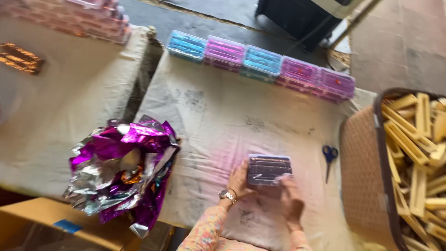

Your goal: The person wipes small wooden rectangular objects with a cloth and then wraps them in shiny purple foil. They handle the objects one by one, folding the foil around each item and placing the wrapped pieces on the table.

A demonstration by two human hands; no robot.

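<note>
Small clear plastic box (269, 169) w/ a dark inside sits on the cloth-covered table (218, 116), near the front edge, between both hands. Looks light and stiff, thin-walled, prob. a bit slick and easy to crack or pop open if squeezed hard; best taken by the short ends or the long side walls, not pressed on the lid. Left hand (240, 180), watch on the wrist, is against the box's left end, fingers curled partway round it, so half-closed on the box. Right hand (290, 197) lies at the lower right corner, fingers spread over the edge and touching the lid; grip looks loose, more steadying than clamping, though blur makes finger detail hard to read. Blue-handled scissors (329, 157) lie just right of the box, apart from it. Row of lidded boxes (262, 65), blue and pink, runs along the far edge. Heap of crumpled purple and silver foil (123, 169) sits at the left. Woven basket (364, 176) of yellow wooden pieces (416, 158) stands at the right.
</note>
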